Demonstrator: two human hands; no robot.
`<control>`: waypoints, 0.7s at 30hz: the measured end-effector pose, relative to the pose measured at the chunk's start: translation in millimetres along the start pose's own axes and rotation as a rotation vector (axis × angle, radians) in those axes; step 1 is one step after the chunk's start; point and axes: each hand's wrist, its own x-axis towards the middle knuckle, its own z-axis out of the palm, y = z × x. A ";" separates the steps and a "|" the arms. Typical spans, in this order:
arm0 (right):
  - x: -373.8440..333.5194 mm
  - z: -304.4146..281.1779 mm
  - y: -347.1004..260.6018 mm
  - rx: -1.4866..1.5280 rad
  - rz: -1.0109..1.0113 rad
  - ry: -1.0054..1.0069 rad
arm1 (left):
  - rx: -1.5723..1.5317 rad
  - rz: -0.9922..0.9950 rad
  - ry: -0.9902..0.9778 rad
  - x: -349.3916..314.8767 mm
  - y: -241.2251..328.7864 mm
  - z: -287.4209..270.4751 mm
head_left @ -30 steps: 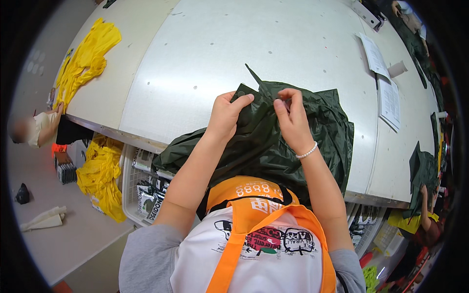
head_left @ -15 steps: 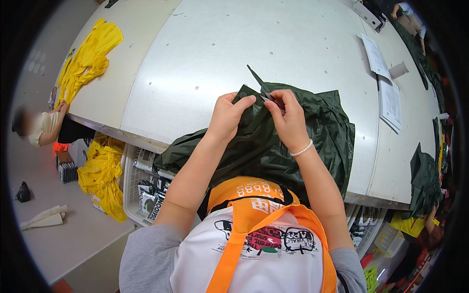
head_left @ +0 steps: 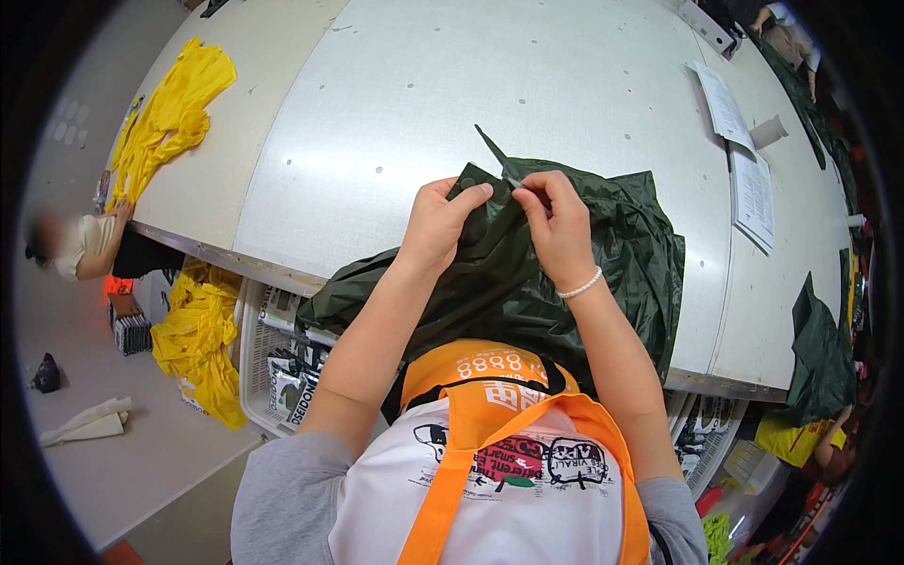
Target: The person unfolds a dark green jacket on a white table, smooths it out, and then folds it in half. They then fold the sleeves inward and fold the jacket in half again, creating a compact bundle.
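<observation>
A shiny dark green waterproof garment lies bunched at the table's near edge and hangs toward my lap. My left hand is closed on its edge, thumb on top, beside a round snap button. Just to the right, my right hand pinches with thumb and forefinger at the fabric. A pair of thread snips sits inside that hand, mostly hidden by the fingers; its pale tip barely shows. From between the hands a narrow dark green strip sticks up and away.
Yellow garments lie on the pale table at far left, by another person's hand. Printed sheets and a paper cup are at right. Below the table edge stands a white basket of packages.
My right fingers have closed a little, covering more of the snips. My left hand and the green garment stay nearly still. At far left, the other person has shifted slightly.
</observation>
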 end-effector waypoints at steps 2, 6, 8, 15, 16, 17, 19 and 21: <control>1.8 -0.1 -3.0 0.175 0.053 0.046 | 0.011 -0.009 0.015 -0.7 1.1 2.6; 16.1 -7.5 -25.3 0.147 0.092 -0.111 | 0.210 0.083 -0.013 -1.2 -1.2 0.9; 24.9 -3.0 -30.6 0.162 0.059 -0.117 | 0.396 0.162 -0.041 -2.3 -0.8 1.8; 37.0 -8.1 -32.3 0.196 0.097 -0.146 | 0.341 0.324 0.042 -6.2 5.2 8.3; 39.1 -10.4 -33.1 0.216 0.107 -0.151 | 0.344 0.304 0.026 -7.6 6.9 8.0; 40.5 -12.1 -33.3 0.233 0.117 -0.155 | 0.346 0.284 0.007 -8.5 9.5 8.8; 40.1 -12.6 -32.1 0.257 0.129 -0.117 | 0.326 0.247 -0.020 -8.6 10.9 8.9; 41.8 -17.2 -26.5 0.271 0.131 -0.030 | 0.283 0.210 -0.042 -6.7 10.4 9.5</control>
